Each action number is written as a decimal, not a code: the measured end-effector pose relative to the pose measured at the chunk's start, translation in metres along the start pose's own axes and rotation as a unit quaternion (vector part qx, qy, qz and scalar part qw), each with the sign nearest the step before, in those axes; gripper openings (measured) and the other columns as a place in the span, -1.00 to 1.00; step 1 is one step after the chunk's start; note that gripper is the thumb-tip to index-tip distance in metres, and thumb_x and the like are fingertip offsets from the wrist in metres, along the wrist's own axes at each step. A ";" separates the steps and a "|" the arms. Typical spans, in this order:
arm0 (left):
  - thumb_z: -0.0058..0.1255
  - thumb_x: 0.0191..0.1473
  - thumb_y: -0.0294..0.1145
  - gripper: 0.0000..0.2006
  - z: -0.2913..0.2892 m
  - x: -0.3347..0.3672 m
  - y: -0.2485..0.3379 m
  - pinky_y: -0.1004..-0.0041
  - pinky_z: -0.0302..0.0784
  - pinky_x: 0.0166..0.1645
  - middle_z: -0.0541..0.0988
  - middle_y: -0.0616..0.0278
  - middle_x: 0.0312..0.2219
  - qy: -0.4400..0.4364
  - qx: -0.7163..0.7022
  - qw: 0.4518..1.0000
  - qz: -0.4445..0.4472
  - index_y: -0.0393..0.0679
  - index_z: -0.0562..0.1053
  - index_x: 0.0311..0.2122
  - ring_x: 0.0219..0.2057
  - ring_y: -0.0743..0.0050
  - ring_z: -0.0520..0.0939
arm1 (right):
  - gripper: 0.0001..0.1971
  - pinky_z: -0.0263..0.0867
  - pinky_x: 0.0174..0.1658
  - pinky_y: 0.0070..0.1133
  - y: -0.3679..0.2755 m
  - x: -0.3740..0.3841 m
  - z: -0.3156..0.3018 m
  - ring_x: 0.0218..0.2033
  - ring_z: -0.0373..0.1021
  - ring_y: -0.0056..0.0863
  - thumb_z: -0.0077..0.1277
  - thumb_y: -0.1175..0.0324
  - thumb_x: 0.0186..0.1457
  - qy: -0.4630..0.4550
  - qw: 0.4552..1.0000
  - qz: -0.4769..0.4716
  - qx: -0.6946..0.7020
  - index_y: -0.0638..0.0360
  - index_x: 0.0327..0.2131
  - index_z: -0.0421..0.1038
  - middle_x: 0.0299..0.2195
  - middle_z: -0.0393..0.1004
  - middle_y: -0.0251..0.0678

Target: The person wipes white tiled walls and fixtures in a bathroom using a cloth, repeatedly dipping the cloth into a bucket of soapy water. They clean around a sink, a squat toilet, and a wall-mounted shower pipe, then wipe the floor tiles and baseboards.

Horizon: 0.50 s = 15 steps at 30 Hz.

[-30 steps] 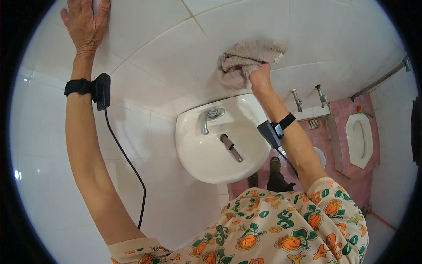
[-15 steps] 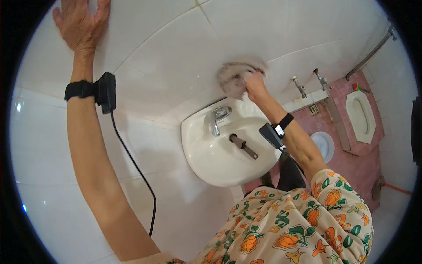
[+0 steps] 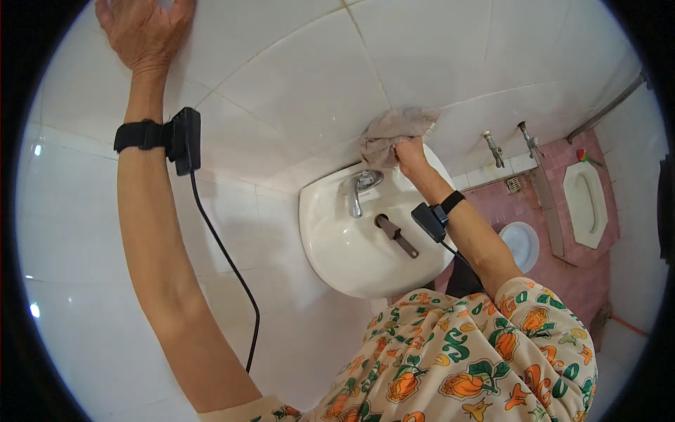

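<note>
Right hand (image 3: 410, 156) clamped on cloth (image 3: 395, 131) at the tiled wall (image 3: 295, 91)

Right hand: closed on a bunched grey-brown cloth. Cloth bulges out ahead of the knuckles and to their left, up against the white tiles; cannot tell whether its lower fold touches the basin rim. Black strap (image 3: 452, 202) on that wrist, a small black box (image 3: 429, 221) on it.

Left hand (image 3: 146, 34): well apart from the right, far off to its left and higher up the wall. Holds nothing visible. Palm side to the tiles, digits spread; the tips run out of view at the upper edge. Second black box (image 3: 187, 141) strapped to this wrist; black cable (image 3: 256, 316) trails from it back toward the body.

Just below the right hand, toward the body: white washbasin (image 3: 337, 264). Chrome tap (image 3: 356, 193) to the hand's lower left, near the cloth. In the bowl, below the hand, a flat brown-grey piece (image 3: 391, 230) slants with one end at the dark drain opening.

Right of the right hand: two metal valves (image 3: 493, 149) on the wall. Beyond them, lower, pink tiled floor (image 3: 492, 204) with a small grate (image 3: 513, 184). White tub (image 3: 520, 246) to the hand's lower right, past the forearm. Farthest right, a pale squat toilet (image 3: 586, 204) set in a raised pink step.
</note>
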<state>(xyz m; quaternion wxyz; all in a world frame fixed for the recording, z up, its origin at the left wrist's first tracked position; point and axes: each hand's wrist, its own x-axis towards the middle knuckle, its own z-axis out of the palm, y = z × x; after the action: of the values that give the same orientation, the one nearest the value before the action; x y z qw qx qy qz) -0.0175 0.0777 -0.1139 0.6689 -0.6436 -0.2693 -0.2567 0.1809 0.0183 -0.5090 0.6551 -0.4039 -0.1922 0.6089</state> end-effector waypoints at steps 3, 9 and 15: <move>-0.23 -0.05 -0.19 -0.47 -0.005 -0.007 0.003 0.19 -0.30 0.17 0.07 0.14 0.09 -0.019 -0.011 1.000 -0.012 -0.08 0.10 0.07 0.14 0.20 -0.03 | -0.76 0.31 -0.24 -0.50 -0.033 -0.029 0.035 -0.25 0.31 -0.45 -0.23 0.51 -0.01 -0.056 0.990 0.112 0.062 0.23 -0.20 0.24 -0.23 0.33 -0.31; -0.27 -0.03 -0.15 -0.48 0.002 0.001 0.012 0.18 -0.29 0.17 0.07 0.15 0.09 0.016 -0.024 1.000 -0.009 -0.06 0.10 0.07 0.14 0.18 -0.02 | -0.76 0.29 -0.23 -0.55 -0.031 -0.010 0.099 -0.26 0.30 -0.50 -0.20 0.52 -0.04 -0.101 0.982 0.013 0.157 0.21 -0.21 0.26 -0.23 0.33 -0.33; -0.25 -0.04 -0.16 -0.47 -0.006 -0.002 0.010 0.17 -0.29 0.17 0.07 0.16 0.09 0.009 -0.022 1.000 -0.012 -0.05 0.09 0.08 0.14 0.19 -0.02 | -0.71 0.26 -0.21 -0.49 -0.010 -0.016 0.045 -0.24 0.29 -0.42 -0.24 0.54 -0.07 -0.060 0.996 -0.005 0.060 0.31 -0.18 0.21 -0.23 0.32 -0.25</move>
<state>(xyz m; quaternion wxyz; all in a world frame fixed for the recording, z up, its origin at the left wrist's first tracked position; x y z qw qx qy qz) -0.0125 0.0717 -0.1227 0.6539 -0.6523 -0.2658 -0.2762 0.1508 0.0170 -0.4709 0.6685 -0.3258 -0.1965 0.6390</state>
